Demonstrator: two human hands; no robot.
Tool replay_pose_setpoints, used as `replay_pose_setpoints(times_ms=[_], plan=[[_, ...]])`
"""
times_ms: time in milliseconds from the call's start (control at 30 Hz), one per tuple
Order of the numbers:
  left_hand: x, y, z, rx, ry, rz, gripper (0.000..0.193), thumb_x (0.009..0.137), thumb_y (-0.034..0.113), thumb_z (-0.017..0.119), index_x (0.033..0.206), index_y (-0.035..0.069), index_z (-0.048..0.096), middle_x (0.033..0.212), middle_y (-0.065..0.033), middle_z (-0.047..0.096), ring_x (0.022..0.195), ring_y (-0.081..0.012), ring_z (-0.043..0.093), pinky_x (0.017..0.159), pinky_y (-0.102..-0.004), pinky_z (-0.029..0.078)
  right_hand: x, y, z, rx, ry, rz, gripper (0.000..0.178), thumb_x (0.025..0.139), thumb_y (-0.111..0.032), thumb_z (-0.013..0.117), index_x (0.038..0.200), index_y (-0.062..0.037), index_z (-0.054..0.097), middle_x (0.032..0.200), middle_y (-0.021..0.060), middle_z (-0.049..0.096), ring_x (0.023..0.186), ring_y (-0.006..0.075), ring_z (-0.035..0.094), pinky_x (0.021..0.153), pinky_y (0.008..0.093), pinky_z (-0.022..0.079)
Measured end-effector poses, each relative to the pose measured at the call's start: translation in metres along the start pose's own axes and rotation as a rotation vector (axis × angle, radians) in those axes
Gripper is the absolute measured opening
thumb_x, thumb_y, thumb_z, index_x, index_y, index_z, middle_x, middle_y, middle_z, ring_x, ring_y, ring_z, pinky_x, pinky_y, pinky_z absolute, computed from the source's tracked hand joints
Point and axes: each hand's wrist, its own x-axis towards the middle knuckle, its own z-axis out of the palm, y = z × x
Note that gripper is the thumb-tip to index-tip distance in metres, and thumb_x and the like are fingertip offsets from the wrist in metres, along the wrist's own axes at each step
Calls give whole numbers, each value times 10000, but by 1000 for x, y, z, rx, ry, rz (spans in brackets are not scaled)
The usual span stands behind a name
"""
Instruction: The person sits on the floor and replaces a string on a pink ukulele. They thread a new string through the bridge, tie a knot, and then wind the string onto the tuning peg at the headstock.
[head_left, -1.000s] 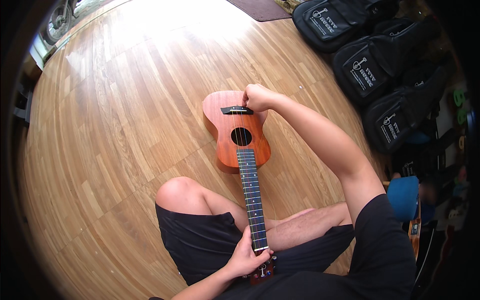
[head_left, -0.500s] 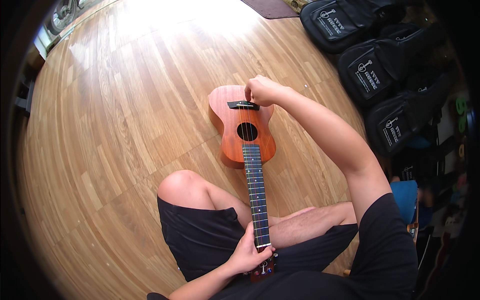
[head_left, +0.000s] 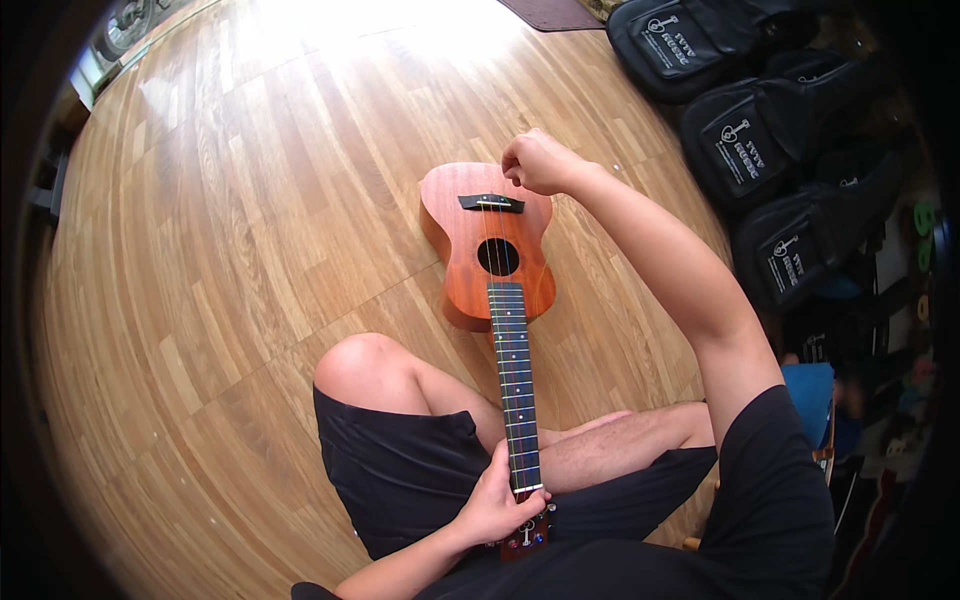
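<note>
A small brown ukulele [head_left: 533, 275] lies face up, its body on the floor and its neck pointing back toward me between my legs. My left hand [head_left: 495, 502] is wrapped round the neck beside the white nut, just above the headstock [head_left: 525, 537] with its tuning pegs. Over the far right edge of the body, a little beyond the dark bridge [head_left: 490, 204], hovers my right hand [head_left: 542, 163]. Its fingers are curled and pinched together; whatever they may hold is too small to make out. Thin strings run from the bridge over the round sound hole [head_left: 497, 257].
Wood-patterned floor [head_left: 230, 230] spreads around the ukulele. Several black instrument bags [head_left: 735, 140] line the right side. A blue object [head_left: 808, 400] stands by my right elbow. A dark mat [head_left: 555, 14] lies at the far edge, and a wheel [head_left: 125, 28] shows at the far left.
My right hand has lifted off the bridge and moved slightly away and to the right. The left hand keeps its hold on the neck.
</note>
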Motion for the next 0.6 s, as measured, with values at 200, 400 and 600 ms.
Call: replay_pose_setpoints(times_ms=[200, 400, 600], plan=[[0, 1, 2, -18, 0, 4, 674, 877, -51, 639, 1435, 37, 272, 1025, -54, 544, 871, -117, 664, 789, -296, 591, -2, 23, 24, 134, 99, 92, 106, 810, -70, 725, 884, -12, 775, 917, 220, 739, 900, 326, 729, 823, 412, 579], [0, 0, 1, 30, 4, 24, 660, 881, -42, 641, 1426, 34, 277, 1019, -53, 548, 855, -118, 673, 777, -294, 596, -24, 23, 30, 162, 138, 36, 146, 826, -125, 708, 900, -14, 767, 898, 206, 738, 886, 320, 723, 807, 421, 568], [0, 0, 1, 4, 8, 11, 672, 878, -48, 638, 1433, 44, 270, 1038, -58, 545, 863, -120, 675, 780, -298, 600, -27, 24, 21, -16, 47, -211, 158, 866, -128, 651, 945, -42, 758, 895, 186, 730, 896, 362, 694, 802, 448, 546]])
